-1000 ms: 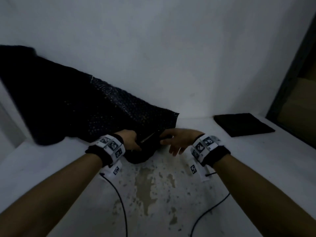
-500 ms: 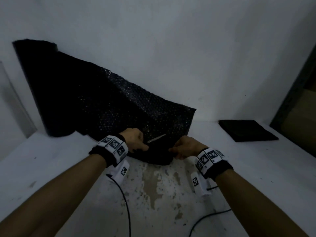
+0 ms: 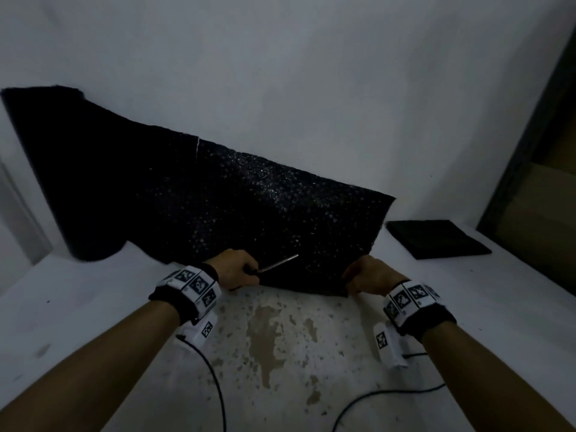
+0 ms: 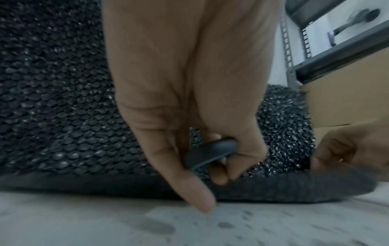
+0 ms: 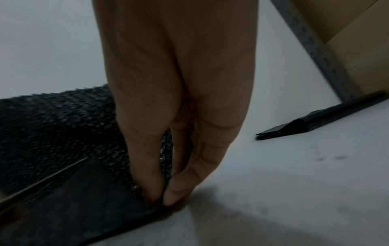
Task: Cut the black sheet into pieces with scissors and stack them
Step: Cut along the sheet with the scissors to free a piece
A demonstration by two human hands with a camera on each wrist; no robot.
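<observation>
A large black bubbled sheet (image 3: 218, 201) leans from the table up the white wall, its near edge folded over on the table. My left hand (image 3: 233, 271) grips the dark handles of scissors (image 4: 208, 154), whose shut blades (image 3: 279, 263) point right over the sheet. My right hand (image 3: 369, 275) pinches the sheet's near right corner (image 5: 155, 202) between thumb and fingers. The blades (image 5: 42, 179) show as a thin line at the left of the right wrist view. A flat stack of black pieces (image 3: 436, 238) lies at the far right of the table.
The white table (image 3: 280, 353) has worn brown patches in front of me. Two thin black cables (image 3: 212, 378) trail from my wrists. A dark metal shelf frame (image 3: 530, 169) with cardboard boxes stands at the right.
My right hand has slid right along the sheet's near edge and now pinches its corner. The sheet is spread wider. My left hand still holds the scissors.
</observation>
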